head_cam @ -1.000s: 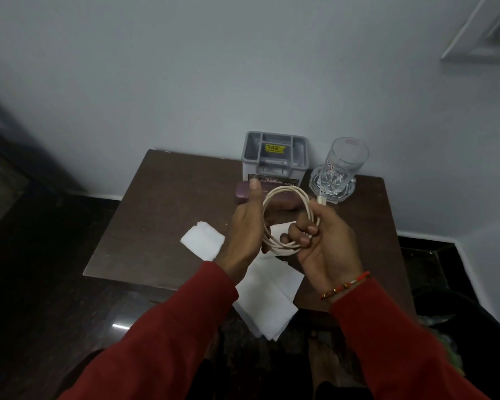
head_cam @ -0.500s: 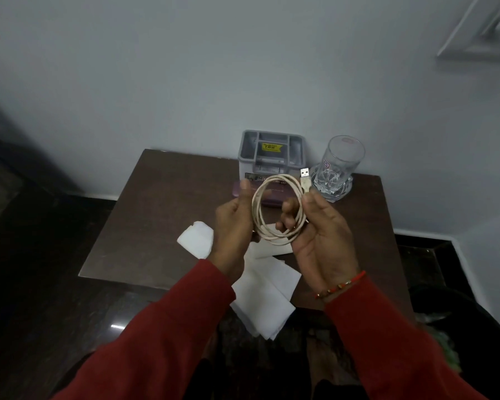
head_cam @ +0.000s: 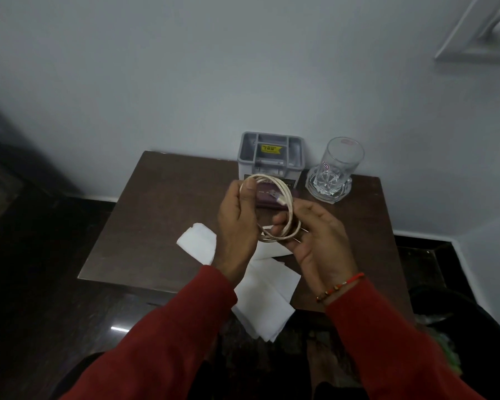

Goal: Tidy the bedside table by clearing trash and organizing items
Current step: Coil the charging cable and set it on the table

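- A white tissue lies on the bedside table, left of the hands.
- The left hand pinches the top of a coiled white cable, held above the table's middle.
- The right hand grips the coil's lower loops, fingers curled through.
- A grey organizer stands at the table's back edge.
- A glass stands right of the organizer.

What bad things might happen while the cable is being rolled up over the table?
The coiled cable is held loosely between the left hand and right hand, so loops might spring apart. The white tissues overhang the table edge and may slide off. An elbow swing might knock the glass.
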Demonstrator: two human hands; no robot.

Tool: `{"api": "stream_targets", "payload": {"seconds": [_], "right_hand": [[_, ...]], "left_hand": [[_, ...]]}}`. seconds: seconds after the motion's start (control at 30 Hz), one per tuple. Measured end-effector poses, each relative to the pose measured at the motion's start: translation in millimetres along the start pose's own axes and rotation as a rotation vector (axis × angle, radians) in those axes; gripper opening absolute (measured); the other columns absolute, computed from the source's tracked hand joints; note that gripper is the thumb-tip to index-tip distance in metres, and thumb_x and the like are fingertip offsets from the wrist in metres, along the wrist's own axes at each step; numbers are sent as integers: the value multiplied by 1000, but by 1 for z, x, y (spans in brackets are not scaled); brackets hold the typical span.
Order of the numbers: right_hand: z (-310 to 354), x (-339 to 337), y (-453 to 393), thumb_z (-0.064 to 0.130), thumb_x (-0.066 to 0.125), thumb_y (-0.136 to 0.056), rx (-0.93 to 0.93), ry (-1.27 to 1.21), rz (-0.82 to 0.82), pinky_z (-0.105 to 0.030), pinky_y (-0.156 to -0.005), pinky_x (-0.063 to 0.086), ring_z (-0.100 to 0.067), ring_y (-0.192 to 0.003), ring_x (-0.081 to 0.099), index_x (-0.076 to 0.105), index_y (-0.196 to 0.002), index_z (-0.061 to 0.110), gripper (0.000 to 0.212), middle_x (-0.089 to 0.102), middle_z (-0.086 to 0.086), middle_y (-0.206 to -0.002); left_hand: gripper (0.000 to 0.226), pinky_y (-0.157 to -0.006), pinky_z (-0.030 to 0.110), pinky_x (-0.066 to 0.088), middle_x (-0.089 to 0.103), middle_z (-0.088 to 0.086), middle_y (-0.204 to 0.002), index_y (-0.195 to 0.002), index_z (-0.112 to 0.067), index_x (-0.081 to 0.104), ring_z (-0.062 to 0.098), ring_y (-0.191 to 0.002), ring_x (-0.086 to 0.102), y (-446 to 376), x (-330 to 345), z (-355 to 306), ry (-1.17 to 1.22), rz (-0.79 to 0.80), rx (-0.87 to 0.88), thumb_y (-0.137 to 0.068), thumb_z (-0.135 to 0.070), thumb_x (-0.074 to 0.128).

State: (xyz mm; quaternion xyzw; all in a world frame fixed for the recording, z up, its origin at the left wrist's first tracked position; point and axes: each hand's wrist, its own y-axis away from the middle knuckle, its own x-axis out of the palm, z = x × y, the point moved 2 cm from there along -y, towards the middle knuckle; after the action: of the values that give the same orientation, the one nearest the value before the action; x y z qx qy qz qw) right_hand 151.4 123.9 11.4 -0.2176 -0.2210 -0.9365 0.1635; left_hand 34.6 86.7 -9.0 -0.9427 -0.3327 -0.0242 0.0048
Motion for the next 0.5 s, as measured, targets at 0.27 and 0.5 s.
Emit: {"api": "stream_targets", "payload": {"seconds": [0.27,0.5], "right_hand": [[-3,11,3,20,56,-93,118,-116,170,-31,-73,48,-10,-68,50,60,-116,2,29,55,-2,-77],[-5,13,6,0,59,-86,28,20,200,-32,-69,57,-11,-70,67,61,-109,5,24,66,0,-75]], "left_hand": [[30,-65,22,51,73,-7,-77,-90,-20,67,4,-70,68,-3,-1,2,-3,11,-86,-107,-35,46],[29,-61,17,47,72,-5,-85,-97,-22,65,3,-71,66,-2,0,3,-17,22,-66,-108,-36,43]]}}
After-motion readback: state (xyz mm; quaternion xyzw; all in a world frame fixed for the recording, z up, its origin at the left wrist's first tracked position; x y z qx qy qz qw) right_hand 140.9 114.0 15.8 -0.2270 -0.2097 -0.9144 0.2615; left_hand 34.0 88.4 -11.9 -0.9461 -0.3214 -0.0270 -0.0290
